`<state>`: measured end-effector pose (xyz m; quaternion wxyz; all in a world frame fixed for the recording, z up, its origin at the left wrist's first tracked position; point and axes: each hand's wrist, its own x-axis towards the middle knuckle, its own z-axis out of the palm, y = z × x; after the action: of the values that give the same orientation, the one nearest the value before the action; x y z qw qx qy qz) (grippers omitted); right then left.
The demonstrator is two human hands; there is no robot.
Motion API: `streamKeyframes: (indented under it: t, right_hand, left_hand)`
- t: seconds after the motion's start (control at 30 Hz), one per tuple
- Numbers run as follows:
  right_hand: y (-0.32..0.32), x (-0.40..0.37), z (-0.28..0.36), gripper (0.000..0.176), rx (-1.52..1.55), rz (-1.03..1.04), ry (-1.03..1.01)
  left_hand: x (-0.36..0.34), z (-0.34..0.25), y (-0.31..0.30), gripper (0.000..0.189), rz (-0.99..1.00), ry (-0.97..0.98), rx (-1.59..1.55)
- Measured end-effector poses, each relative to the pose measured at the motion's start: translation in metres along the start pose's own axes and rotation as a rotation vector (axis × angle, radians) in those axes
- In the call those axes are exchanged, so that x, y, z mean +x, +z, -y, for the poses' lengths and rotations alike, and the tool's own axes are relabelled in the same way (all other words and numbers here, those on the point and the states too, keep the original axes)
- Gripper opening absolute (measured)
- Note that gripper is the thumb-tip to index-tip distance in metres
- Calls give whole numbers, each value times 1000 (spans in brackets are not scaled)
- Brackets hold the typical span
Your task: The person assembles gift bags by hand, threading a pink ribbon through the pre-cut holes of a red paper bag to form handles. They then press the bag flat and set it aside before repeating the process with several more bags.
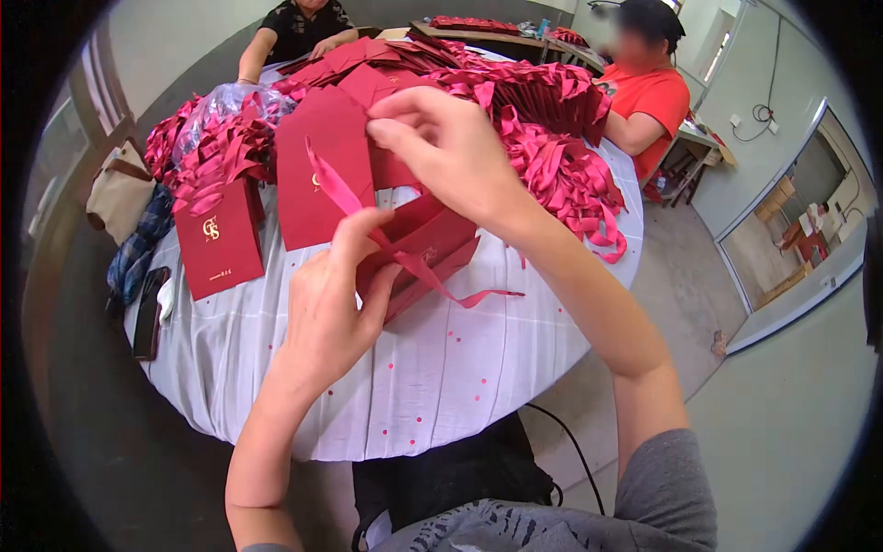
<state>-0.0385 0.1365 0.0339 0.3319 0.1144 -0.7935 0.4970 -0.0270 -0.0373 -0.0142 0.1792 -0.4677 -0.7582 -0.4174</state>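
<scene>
My left hand (336,294) grips the near left edge of a small red paper bag (437,253), its thumb and fingers closed on it. The bag tilts above the table, with a pink ribbon (418,269) trailing across it and past my left fingers. Above and behind this bag, my right hand (441,138) is closed in a pinch beside a flat red panel (322,161); what lies between its fingertips is too small to make out. To the left, another red bag with gold lettering (219,248) lies on the cloth.
Piles of ribboned red bags (561,170) cover the far side of the round, white-clothed table (368,414). A phone (151,313) lies at the left edge, near a beige bag (122,189). Two people (644,101) sit across the table.
</scene>
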Motion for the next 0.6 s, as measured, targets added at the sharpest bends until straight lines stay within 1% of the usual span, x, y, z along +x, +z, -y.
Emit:
streamKeyframes:
  t: [0.03, 0.07, 0.13, 0.17, 0.2, 0.27, 0.3, 0.37, 0.4, 0.47, 0.5, 0.53, 0.6]
  right_hand:
    - [-5, -12, 8, 24, 20, -30, -36]
    - [-11, -25, 14, 19, 0, -35, -103]
    - [-20, -52, 17, 20, -139, 61, -184]
    - [-19, -64, 15, 24, -200, 90, -238]
    - [-16, -74, 9, 31, -262, 112, -285]
    - [-9, -87, -1, 39, -517, 102, -411]
    - [-5, -88, -5, 43, -573, 49, -474]
    - [-1, -94, -12, 41, -585, 32, -467]
    - [0, -94, -14, 33, -590, -2, -479]
    - [-3, -98, -17, 24, -554, 11, -455]
    - [-7, -98, -11, 13, -511, 23, -387]
    - [-8, -100, -10, 13, -509, 23, -385]
    - [-12, -104, -9, 8, -167, 46, -124]
  left_hand:
    - [0, 2, 0, 49, -5, -49, -52]
    - [0, 5, -1, 52, -3, -45, -40]
    - [1, 3, -3, 52, 2, -69, -56]
    - [1, 2, -4, 52, 14, -81, -76]
    - [0, 3, -4, 52, 16, -87, -73]
    - [1, 3, -1, 51, 22, -73, -78]
    - [2, 2, 0, 51, 27, -71, -77]
    - [3, 0, 0, 50, -2, -87, -80]
    - [3, -1, 0, 50, -1, -87, -75]
    - [2, -2, 0, 51, 2, -101, -104]
    - [2, -3, -1, 51, 4, -104, -101]
    - [3, -5, -2, 50, 15, -127, -125]
    - [3, -5, -2, 49, 31, -147, -153]
